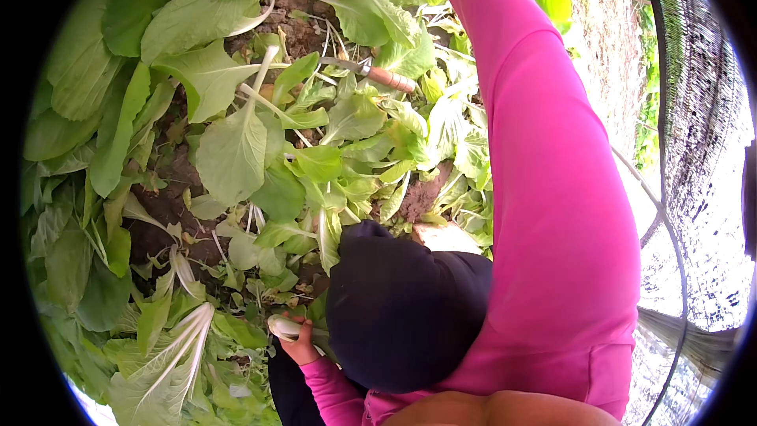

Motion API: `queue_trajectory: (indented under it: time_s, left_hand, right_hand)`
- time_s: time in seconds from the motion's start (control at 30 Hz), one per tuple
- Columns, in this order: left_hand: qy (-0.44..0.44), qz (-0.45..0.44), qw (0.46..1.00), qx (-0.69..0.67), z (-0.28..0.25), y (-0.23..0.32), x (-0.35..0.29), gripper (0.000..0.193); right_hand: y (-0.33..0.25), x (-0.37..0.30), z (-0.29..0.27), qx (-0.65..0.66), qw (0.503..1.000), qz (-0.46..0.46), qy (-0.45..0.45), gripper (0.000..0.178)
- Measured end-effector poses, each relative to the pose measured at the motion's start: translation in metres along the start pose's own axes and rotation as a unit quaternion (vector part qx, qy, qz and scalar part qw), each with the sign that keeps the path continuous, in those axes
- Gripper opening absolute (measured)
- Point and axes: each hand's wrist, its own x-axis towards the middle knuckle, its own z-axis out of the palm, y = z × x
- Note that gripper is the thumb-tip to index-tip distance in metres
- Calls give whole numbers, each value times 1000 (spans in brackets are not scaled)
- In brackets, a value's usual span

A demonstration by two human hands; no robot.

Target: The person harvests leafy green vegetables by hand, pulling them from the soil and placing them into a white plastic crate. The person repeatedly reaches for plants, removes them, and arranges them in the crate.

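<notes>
My left hand [296,341] is low in the view, beside my dark-clad knee [406,308]. Its fingers are wrapped round a head of leafy greens [284,326], with the pale stalk base pointing left and the rest partly hidden behind the knee. My right arm [552,158], in a pink sleeve, stretches forward past the top edge, so the hand is out of view. Farther ahead, a knife [386,78] with a wooden handle lies on the leaves, its blade pointing left. Loose leaves [233,150] with white stalks lie around it.
Large leafy plants [83,63] crowd the left side. Brown soil [181,181] shows between fallen leaves. A pale object [445,237] sits just beyond my knee, partly hidden. On the right hang dark netting [698,87] and a thin dark cord [680,268], beside dry straw-coloured ground [603,39].
</notes>
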Motion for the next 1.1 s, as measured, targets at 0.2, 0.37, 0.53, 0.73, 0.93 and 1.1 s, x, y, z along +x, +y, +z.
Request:
queue_trajectory:
  time_s: [0.2,0.37,0.53,0.73,0.93,1.1]
  left_hand:
    - [-18,43,998,41,-9,-15,-3,57]
    - [-20,51,998,15,-15,-22,-7,55]
    - [1,172,984,-40,3,0,-50,53]
    - [55,257,962,-69,-17,-27,-80,47]
    - [50,371,921,-108,-37,-20,-117,45]
    - [75,515,850,-82,-55,-1,-174,44]
  right_hand:
    - [16,-26,29,-9,1000,2,5,39]
    - [60,-77,54,-46,998,3,39,34]
    - [48,-163,-12,83,996,11,28,28]
    - [38,-214,-150,337,916,55,212,34]
    - [8,-252,-307,510,802,28,308,34]
    - [-40,-302,-443,737,597,-172,265,35]
